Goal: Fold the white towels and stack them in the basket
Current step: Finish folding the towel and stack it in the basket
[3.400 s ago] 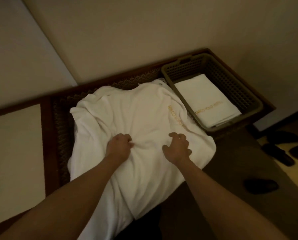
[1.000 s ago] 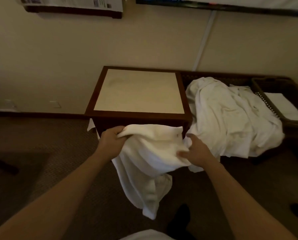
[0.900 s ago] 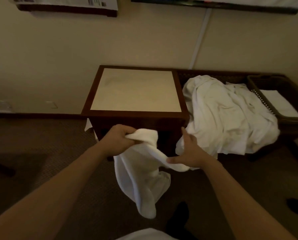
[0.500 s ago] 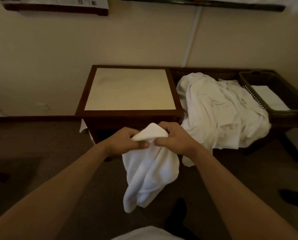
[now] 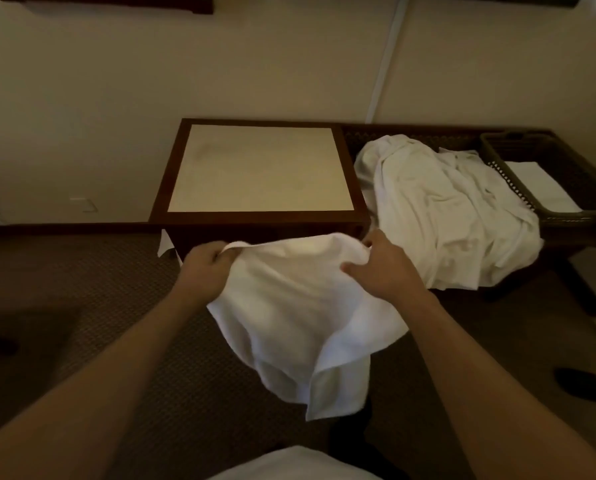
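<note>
Both hands – left hand [image 5: 204,263], right hand [image 5: 381,266] – grip the top edge of a limp white cotton towel [image 5: 300,317], spread between them. It hangs in front of the dark wooden worktop [image 5: 255,221].

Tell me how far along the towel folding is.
Done: one folded towel lies in the basket. In hand: the left hand and right hand grip an unfolded towel in the air. Left: folding it, then the heap on the bench.
</note>
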A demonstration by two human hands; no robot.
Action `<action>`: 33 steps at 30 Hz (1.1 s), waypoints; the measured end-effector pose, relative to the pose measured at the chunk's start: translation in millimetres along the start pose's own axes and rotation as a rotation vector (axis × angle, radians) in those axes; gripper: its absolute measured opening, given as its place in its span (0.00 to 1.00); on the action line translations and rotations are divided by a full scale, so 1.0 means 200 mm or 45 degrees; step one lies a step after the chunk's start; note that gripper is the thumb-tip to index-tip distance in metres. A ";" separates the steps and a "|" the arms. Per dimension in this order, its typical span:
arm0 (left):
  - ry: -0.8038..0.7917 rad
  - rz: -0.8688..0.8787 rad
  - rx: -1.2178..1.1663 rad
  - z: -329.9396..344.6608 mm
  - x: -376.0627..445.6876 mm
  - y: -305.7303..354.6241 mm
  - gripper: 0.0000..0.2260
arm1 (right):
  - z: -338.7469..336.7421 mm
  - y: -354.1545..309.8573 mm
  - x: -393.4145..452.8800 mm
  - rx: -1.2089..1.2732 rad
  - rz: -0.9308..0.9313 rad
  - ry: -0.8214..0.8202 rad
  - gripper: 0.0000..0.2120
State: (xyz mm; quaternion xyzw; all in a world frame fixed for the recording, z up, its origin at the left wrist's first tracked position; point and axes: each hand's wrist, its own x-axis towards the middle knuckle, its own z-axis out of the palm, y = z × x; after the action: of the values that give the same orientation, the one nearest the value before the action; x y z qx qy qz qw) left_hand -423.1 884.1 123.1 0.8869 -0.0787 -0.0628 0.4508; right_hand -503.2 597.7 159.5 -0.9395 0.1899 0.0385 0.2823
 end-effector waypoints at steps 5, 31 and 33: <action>-0.627 0.396 0.060 -0.05 -0.05 0.45 0.05 | 0.20 -0.18 -0.08 0.458 -0.462 -0.467 0.43; -0.701 0.426 0.009 0.15 -0.08 0.19 0.04 | 0.17 -0.21 -0.08 0.063 -0.549 -0.469 0.07; -0.695 0.293 -0.104 0.13 -0.08 0.15 0.07 | 0.11 -0.19 -0.08 0.192 -0.528 -0.306 0.06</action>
State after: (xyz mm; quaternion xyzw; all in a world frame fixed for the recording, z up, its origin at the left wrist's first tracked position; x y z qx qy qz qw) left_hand -445.5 849.3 132.6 0.8037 -0.2943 -0.2505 0.4525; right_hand -502.5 644.2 163.0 -0.9233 -0.0395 0.0770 0.3742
